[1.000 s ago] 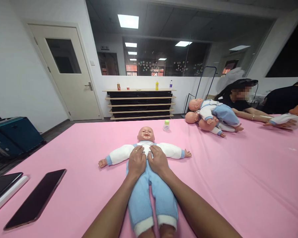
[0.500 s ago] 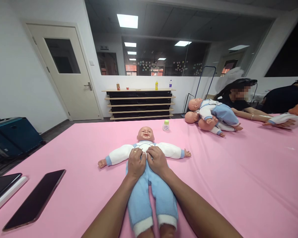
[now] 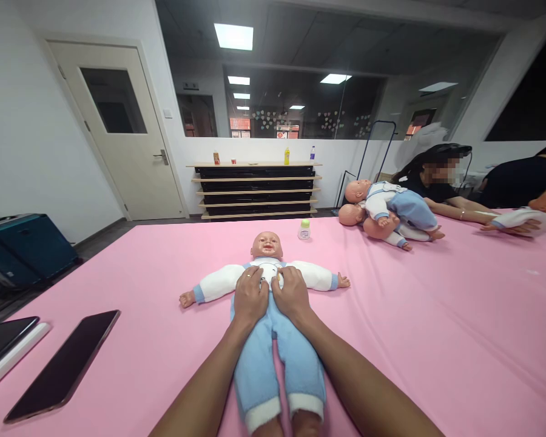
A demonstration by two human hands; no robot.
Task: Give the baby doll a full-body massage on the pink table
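Observation:
A baby doll (image 3: 267, 247) lies on its back, arms stretched out to both sides, in a white top (image 3: 222, 281) with blue cuffs and light blue trousers (image 3: 255, 352). My left hand (image 3: 251, 295) rests on the left of its chest, fingers curled against the top. On the right of the chest, my right hand (image 3: 291, 294) is bent the same way, fingertips gathered at the cloth. A narrow strip of the printed front shows between the two hands. My fingertips are partly hidden, but both hands seem to grip the top.
A small green-capped bottle (image 3: 304, 230) stands beyond the doll's head on the pink table cover (image 3: 164, 255). A phone (image 3: 66, 364) and another dark device (image 3: 9, 346) lie at left. Stacked dolls (image 3: 391, 206) lie at right, near a co-worker's arm (image 3: 464, 213).
My two hands have moved slightly apart on the doll's chest, and more of the printed front shows between them. The doll stays in place.

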